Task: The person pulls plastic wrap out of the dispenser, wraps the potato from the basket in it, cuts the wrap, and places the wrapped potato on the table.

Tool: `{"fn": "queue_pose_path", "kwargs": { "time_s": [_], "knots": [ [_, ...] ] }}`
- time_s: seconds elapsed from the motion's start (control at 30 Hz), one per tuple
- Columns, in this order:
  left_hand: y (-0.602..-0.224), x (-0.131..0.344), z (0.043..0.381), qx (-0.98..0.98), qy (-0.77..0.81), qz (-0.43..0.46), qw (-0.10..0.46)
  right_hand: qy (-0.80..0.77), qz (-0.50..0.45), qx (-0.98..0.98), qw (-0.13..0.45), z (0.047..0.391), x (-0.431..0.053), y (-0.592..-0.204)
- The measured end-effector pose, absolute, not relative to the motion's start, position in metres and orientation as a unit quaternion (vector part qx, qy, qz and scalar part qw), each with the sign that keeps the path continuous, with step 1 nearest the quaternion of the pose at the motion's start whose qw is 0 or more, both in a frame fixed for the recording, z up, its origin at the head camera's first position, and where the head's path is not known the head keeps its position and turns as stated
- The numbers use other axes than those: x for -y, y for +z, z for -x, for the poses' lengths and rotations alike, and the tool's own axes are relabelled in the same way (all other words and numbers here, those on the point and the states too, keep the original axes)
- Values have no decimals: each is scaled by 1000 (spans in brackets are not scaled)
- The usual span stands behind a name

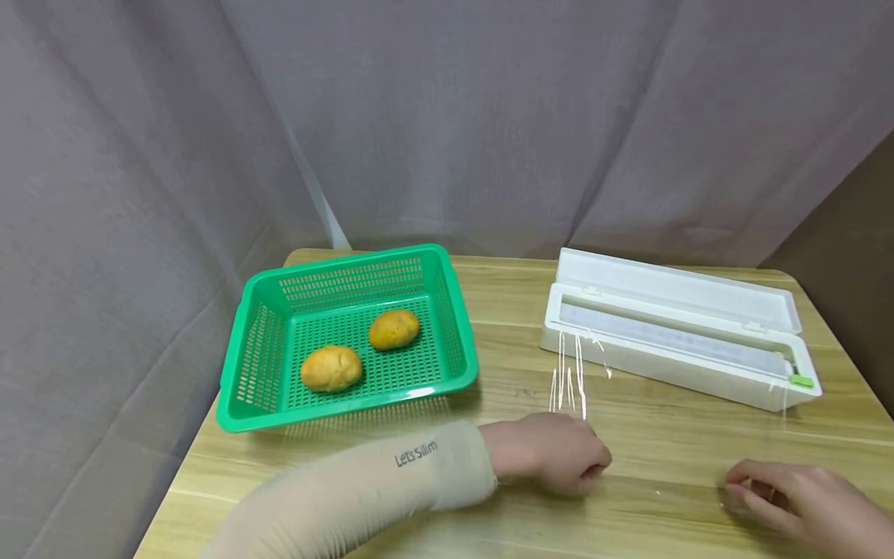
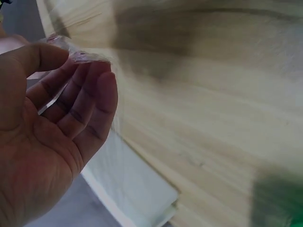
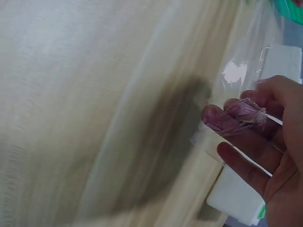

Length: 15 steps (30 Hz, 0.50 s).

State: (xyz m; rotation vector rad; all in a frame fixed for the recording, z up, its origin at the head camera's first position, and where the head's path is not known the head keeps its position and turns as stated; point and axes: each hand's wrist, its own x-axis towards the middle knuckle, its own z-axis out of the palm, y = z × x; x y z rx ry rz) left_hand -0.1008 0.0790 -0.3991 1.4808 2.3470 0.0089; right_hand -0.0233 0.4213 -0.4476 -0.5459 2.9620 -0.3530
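Sleeve [image 1: 370, 489] foremost, the left hand [image 1: 552, 452] pinches clear film [image 3: 234, 71] between thumb and fingers; the right hand [image 1: 803, 497] does likewise, probably to keep it spread. It runs back to the white dispenser [image 1: 670, 369], lid [image 1: 677, 291] open.

Dark lettering [image 1: 416, 453] marks the beige left sleeve [image 1: 363, 495].

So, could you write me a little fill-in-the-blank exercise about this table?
1. The colour of the basket is ____.
2. The number of potatoes inside it is ____.
3. The lid of the white box is not closed but ____.
4. The left hand and right hand both hold clear film; nearer the basket is the ____ one.

Missing words: green; two; open; left.
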Motion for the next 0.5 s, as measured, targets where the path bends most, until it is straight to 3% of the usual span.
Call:
{"fn": "queue_pose_path", "kwargs": {
  "time_s": [0.27, 0.5],
  "knots": [
    [-420, -75, 104, -841, 8, -514, 170, -70, 159, -985, 23, 18, -415, -454],
    [-432, -78, 108, -855, 14, -499, 139, -55, 136, -988, 46, 18, -412, -454]
  ]
}}
